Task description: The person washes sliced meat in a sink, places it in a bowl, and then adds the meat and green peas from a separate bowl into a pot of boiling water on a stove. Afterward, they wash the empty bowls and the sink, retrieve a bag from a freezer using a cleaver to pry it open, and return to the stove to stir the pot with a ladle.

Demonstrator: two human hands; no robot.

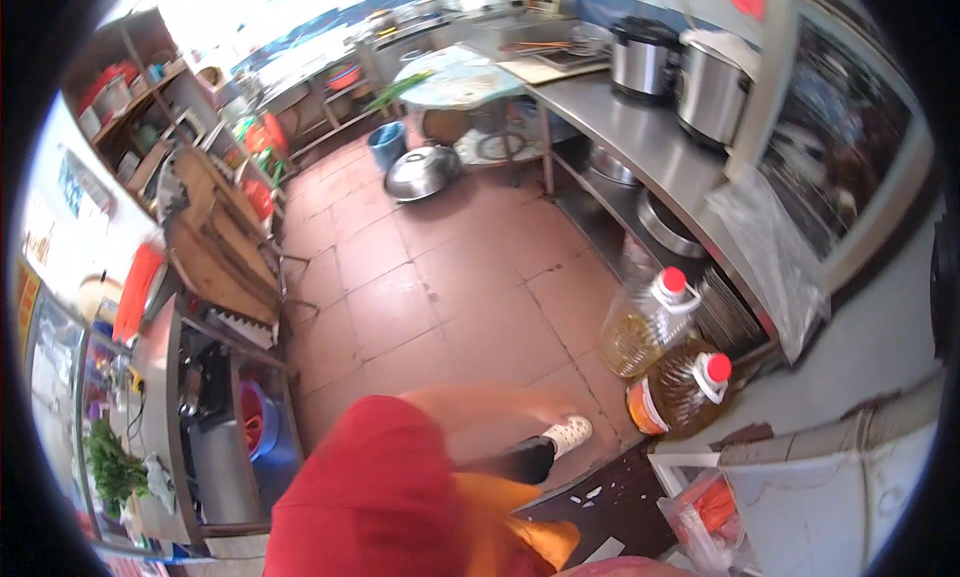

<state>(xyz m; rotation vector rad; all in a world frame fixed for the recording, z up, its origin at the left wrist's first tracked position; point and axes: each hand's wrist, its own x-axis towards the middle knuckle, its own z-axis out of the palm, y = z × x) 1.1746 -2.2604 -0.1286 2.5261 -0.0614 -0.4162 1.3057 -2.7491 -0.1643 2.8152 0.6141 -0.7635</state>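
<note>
My left arm, in a red sleeve, reaches across the lower middle of the head view. My left hand (551, 408) is blurred by motion above the tiled floor, beside a light clog with holes (571, 434) on a foot in dark trousers. Its fingers cannot be made out. My right hand is out of view; a bit of skin shows at the bottom edge. Orange cloth (510, 502) hangs at the front of my body. To the right of my left hand stand two large plastic oil bottles with red caps, one partly filled (637, 337) and one darker (679, 389).
A steel counter (622, 127) with two large cookers (645, 59) runs along the right. Ahead are a round table (457, 78), a metal wok lid (421, 173) and a blue bucket (388, 146). Folded wooden tabletops (217, 239) lean at left. A white cabinet (810, 494) stands lower right.
</note>
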